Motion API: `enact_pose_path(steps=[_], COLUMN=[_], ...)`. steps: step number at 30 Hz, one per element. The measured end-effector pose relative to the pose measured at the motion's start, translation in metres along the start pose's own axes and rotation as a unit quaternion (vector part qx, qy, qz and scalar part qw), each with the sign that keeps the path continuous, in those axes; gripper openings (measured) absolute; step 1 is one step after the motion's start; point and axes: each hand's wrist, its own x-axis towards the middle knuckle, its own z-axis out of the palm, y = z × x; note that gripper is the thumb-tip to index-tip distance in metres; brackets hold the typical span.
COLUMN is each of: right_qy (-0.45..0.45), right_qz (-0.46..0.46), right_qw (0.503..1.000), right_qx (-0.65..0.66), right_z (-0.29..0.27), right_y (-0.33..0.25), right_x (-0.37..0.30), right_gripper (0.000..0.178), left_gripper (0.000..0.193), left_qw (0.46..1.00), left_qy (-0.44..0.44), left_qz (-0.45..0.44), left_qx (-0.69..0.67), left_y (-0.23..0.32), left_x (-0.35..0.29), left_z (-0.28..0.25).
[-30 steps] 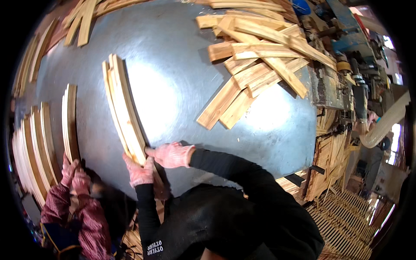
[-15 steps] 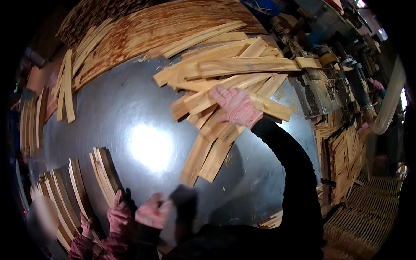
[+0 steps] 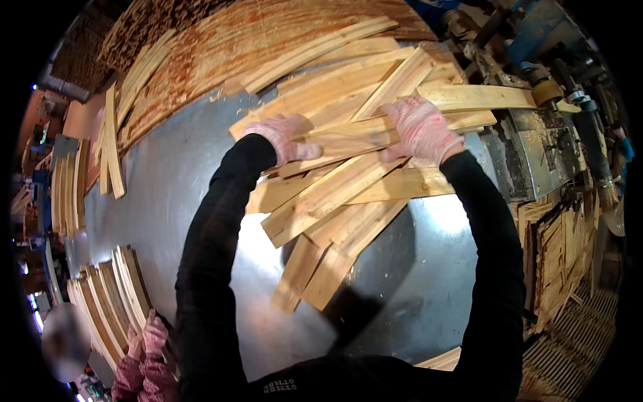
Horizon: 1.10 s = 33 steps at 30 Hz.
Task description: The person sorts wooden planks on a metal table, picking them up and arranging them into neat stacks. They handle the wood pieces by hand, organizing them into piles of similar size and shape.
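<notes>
Wooden boards lie in a messy pile on the bench, which is big, grey and shiny. Along the bench's far edge is a brown sheet of wood. At the bench's right side is a machine. At the bench's near left is a neat row of boards, with a co-worker's gloved hands at its end. One long board on the pile sits under both of the person's gloved hands. The left hand has its thumb apart from its fingers; so does the right hand. Their far fingertips are hard to see, so I cannot tell if either pinches the board. Each board should be stiff, fairly light and hard to break. Smooth faces may slip, so hold the long edges, near both ends.
</notes>
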Motion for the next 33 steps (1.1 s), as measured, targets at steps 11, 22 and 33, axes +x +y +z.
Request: enact_pose_path(steps=[11, 22, 33], right_qy=[0.39, 0.051, -0.065], right_qz=[-0.182, -0.367, -0.362], right_qw=[0.894, 0.928, 0.921], right_qx=[0.123, -0.041, -0.126], right_z=[0.097, 0.043, 0.013], right_y=[-0.162, -0.253, -0.292], right_x=[-0.104, -0.094, -0.114], right_gripper=[0.096, 0.11, 0.067], left_gripper=[0.062, 0.048, 0.086], left_qw=[0.965, 0.788, 0.774], left_qy=[-0.027, 0.217, 0.513], left_qz=[-0.079, -0.549, -0.247], left_qx=[-0.248, -0.172, -0.276], left_y=[0.007, -0.126, -0.042], left_x=[-0.275, -0.499, -0.453], left_z=[0.175, 0.305, 0.258])
